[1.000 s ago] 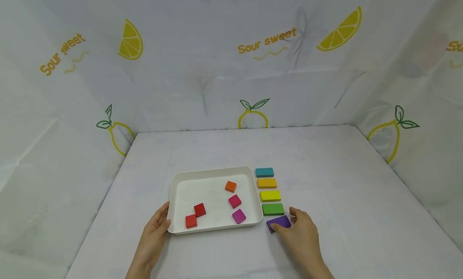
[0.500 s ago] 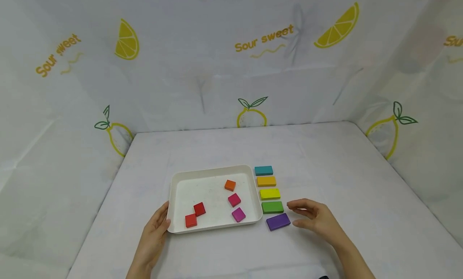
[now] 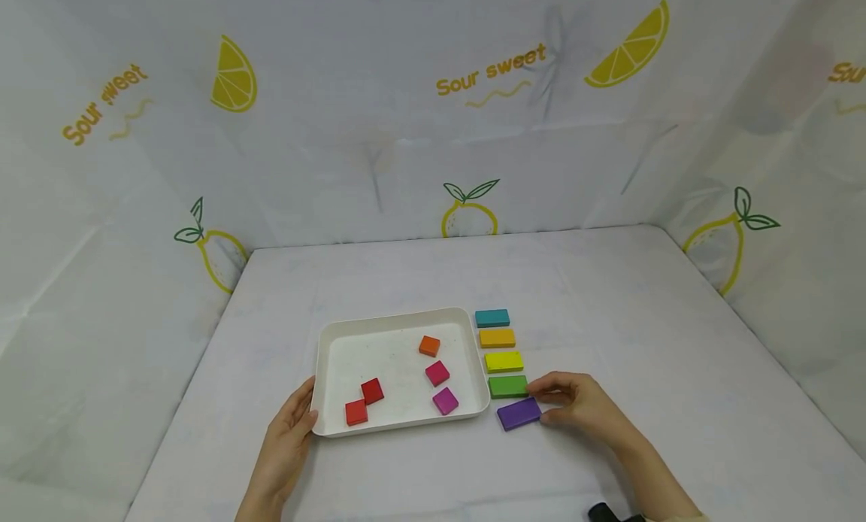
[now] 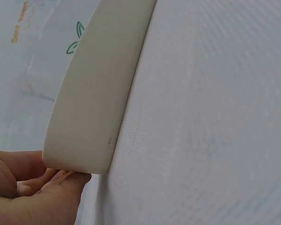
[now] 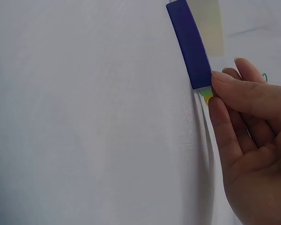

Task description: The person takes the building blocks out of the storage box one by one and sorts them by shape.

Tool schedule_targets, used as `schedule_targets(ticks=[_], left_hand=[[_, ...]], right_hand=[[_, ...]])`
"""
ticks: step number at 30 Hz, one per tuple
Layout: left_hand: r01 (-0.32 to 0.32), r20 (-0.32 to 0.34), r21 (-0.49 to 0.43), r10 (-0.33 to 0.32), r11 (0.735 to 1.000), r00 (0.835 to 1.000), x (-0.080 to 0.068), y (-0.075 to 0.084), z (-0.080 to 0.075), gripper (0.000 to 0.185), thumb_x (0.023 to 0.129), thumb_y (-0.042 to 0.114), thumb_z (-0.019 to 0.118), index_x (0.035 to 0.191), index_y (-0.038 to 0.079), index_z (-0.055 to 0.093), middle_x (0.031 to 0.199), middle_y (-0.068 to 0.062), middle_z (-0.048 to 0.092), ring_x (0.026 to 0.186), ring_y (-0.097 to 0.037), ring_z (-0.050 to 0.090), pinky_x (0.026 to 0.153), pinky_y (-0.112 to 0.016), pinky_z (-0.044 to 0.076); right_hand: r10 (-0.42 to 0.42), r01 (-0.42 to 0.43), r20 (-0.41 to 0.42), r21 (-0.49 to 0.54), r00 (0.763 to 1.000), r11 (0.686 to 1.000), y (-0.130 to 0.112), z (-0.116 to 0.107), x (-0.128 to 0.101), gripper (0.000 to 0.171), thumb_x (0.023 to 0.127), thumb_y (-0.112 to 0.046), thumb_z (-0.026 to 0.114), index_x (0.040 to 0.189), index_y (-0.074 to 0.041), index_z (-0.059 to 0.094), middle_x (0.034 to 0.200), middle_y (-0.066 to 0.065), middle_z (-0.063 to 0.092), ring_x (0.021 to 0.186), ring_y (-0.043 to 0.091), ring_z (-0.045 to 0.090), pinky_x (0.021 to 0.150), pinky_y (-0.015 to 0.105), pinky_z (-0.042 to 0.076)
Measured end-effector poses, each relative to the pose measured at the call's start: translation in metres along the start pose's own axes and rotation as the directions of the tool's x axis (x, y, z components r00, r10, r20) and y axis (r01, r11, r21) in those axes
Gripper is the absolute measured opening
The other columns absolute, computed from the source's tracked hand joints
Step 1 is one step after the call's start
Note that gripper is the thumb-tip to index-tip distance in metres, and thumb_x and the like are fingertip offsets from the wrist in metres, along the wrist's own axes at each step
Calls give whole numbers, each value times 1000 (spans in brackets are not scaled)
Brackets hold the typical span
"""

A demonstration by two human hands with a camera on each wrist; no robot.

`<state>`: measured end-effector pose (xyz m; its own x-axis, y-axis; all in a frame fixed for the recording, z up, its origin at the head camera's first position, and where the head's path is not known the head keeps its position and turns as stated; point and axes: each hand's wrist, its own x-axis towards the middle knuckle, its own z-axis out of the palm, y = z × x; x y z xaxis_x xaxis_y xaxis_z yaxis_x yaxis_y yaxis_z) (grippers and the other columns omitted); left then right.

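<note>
So the whole white bench [image 3: 602, 304] is taken up around the middle by a white tray [image 3: 379, 324], long side left to right, with its left end gripped by the left hand [image 3: 287, 429], fingers and thumb closed at the wall near the front corner.

Over on the other side, the right hand [image 3: 575, 407] is held about half open, fingers loosely bent and parted from the thumb. No block can be seen clasped in it. The purple block [image 3: 518, 414] is touched at its right end by the thumb, and the fingertips are placed at the right end of the green block [image 3: 507, 386].

Here's the bit that matters: purple is found directly left of the right hand, between it and the tray, so it's reached end-on. Its long axis is pointed left to right but skewed, right end tipped away from the person, while green is laid nearly level. Whether those two touch can't be told.

Beyond green, the yellow block [image 3: 504, 362], amber block [image 3: 497, 338] and teal block [image 3: 492, 318] are lined up beside the tray.

Smallest stuff: five little squares [image 3: 437, 372] are scattered inside the tray.
</note>
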<state>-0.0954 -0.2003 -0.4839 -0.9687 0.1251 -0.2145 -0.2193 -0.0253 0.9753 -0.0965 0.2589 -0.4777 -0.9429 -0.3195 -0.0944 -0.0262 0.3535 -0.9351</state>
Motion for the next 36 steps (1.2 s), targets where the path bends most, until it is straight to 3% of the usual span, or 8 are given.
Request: schedule_targets(ticks=[5, 14, 21, 27, 36], left_hand=[[4, -5, -4, -4, 1000, 1000, 0, -1, 0, 57, 105, 7, 38, 158, 7, 15, 167, -14, 12, 154, -29, 13, 97, 0, 39], [6, -11, -6, -6, 1000, 1000, 0, -2, 0, 57, 105, 7, 38, 158, 8, 16, 167, -13, 13, 154, -28, 14, 97, 0, 39], [11, -16, -8, -11, 1000, 1000, 1, -2, 0, 57, 106, 7, 38, 158, 8, 16, 167, -13, 12, 154, -28, 13, 96, 1, 38], [-4, -9, -7, 4, 1000, 1000, 0, -2, 0, 57, 106, 7, 37, 158, 7, 16, 167, -14, 11, 155, -29, 12, 97, 0, 38], [-7, -8, -9, 7, 1000, 1000, -1, -1, 1, 57, 105, 6, 36, 158, 6, 15, 167, -14, 10, 155, -30, 11, 97, 1, 38]], right_hand=[[22, -22, -2, -11, 1000, 1000, 0, 2, 1, 40, 76, -1, 78, 114, 3, 67, 117, 23, 69, 103, 1, 67, 90, 13, 54], [38, -40, -18, -83, 999, 996, -5, 11, 4, 40, 73, -5, 82, 110, -3, 70, 113, 15, 73, 105, 16, 70, 89, 17, 55], [69, -76, -53, -144, 996, 987, -6, 13, 4, 37, 71, -8, 83, 107, -10, 72, 111, 8, 74, 102, 7, 68, 89, 14, 52], [99, -113, -83, -176, 992, 978, -9, 15, 3, 37, 71, -11, 84, 105, -13, 73, 109, 4, 75, 102, 9, 68, 88, 14, 51], [78, -93, -94, -174, 993, 980, -10, 16, 1, 38, 70, -13, 86, 106, -14, 73, 110, 3, 75, 99, 2, 66, 88, 15, 52]])
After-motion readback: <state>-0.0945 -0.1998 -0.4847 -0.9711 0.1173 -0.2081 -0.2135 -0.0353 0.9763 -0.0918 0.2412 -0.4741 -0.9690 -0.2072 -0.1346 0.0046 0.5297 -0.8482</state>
